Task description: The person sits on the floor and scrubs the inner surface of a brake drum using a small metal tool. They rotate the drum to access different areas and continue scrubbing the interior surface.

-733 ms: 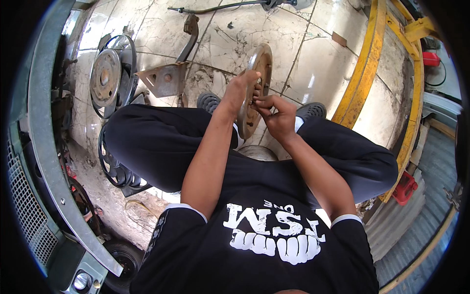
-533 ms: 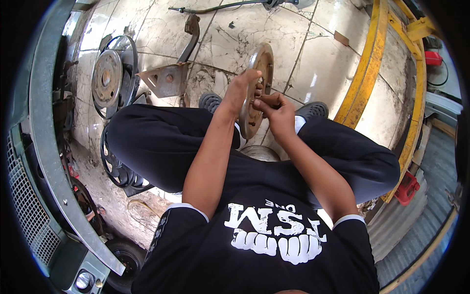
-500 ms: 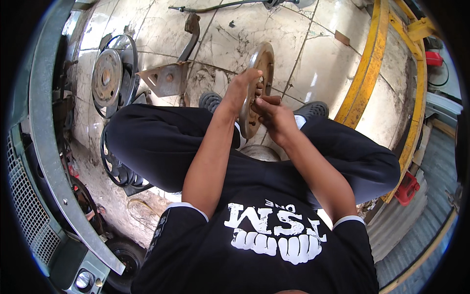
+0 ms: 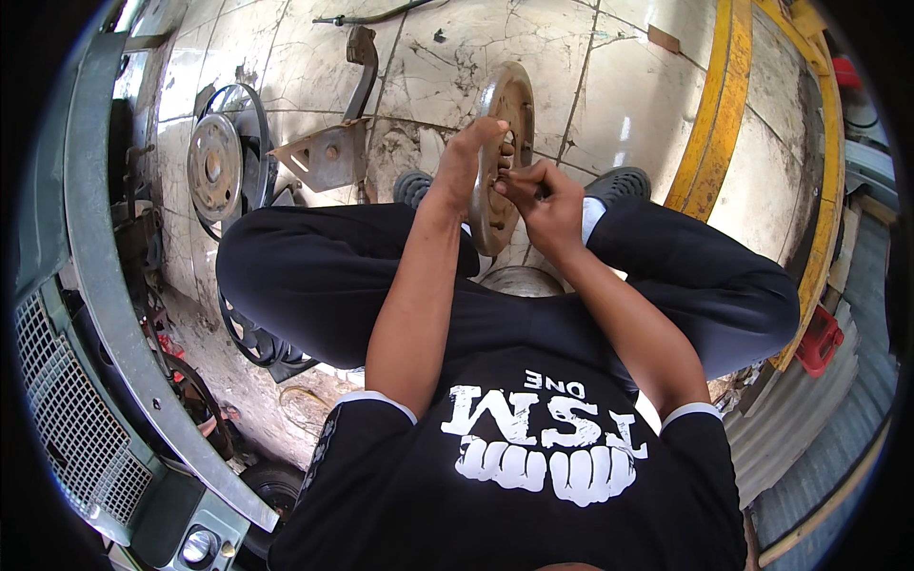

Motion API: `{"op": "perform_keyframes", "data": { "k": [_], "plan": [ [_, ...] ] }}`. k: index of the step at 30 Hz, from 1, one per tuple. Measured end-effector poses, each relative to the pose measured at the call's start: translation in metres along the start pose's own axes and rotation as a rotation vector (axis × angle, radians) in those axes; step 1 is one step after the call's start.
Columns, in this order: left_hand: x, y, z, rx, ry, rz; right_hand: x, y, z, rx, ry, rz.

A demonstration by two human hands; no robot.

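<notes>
One rusty disc, held on edge above the floor between two knees.
The left hand [image 4: 466, 157] has its grip closed on the rusty disc [image 4: 519, 100]; the right hand [image 4: 552, 205] bends thumb and finger against its inner face, and whether that grip pinches anything I cannot tell. Two shoes [image 4: 628, 184] flank it. Leftward lie one pedal bracket [image 4: 328, 157], then a second disc [image 4: 215, 167]. Bare floor tiles [image 4: 628, 105] leave open room rightward, up to the edge of one yellow frame [image 4: 709, 114]; one red container [image 4: 819, 343] sits beyond the right knee.
</notes>
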State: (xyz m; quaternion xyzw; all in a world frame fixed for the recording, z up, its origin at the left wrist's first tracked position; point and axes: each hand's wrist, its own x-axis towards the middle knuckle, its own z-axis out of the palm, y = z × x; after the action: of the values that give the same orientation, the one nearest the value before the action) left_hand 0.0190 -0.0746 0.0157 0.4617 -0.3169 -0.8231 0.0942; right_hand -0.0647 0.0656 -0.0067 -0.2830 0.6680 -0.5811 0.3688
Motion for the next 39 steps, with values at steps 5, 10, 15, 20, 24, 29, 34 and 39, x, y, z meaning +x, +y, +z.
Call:
{"op": "perform_keyframes", "data": {
  "k": [5,10,15,20,24,29,34,39],
  "plan": [
    [-0.004,-0.002,0.002,0.065,0.041,0.027,-0.005,-0.029,0.006,0.674,0.120,0.899],
    [-0.013,-0.001,0.001,0.043,0.018,0.032,0.003,-0.001,-0.005,-0.071,-0.099,-0.181],
    [-0.004,-0.004,-0.009,-0.018,-0.026,0.001,0.012,-0.001,-0.010,-0.302,-0.115,-0.559],
    [-0.012,-0.005,-0.008,-0.058,0.030,-0.018,-0.002,-0.021,0.009,0.296,-0.002,0.403],
    [-0.013,-0.010,-0.006,-0.043,0.050,0.010,-0.007,-0.006,0.009,0.249,0.003,0.243],
    [-0.008,-0.004,-0.012,-0.039,0.002,-0.025,0.013,0.000,-0.009,-0.323,-0.127,-0.669],
    [-0.006,-0.003,-0.003,-0.055,0.058,0.014,0.001,0.001,0.000,0.377,-0.100,0.495],
    [-0.006,-0.017,-0.002,-0.126,-0.024,0.027,0.017,-0.027,-0.028,0.479,-0.193,0.757]
  ]
}}
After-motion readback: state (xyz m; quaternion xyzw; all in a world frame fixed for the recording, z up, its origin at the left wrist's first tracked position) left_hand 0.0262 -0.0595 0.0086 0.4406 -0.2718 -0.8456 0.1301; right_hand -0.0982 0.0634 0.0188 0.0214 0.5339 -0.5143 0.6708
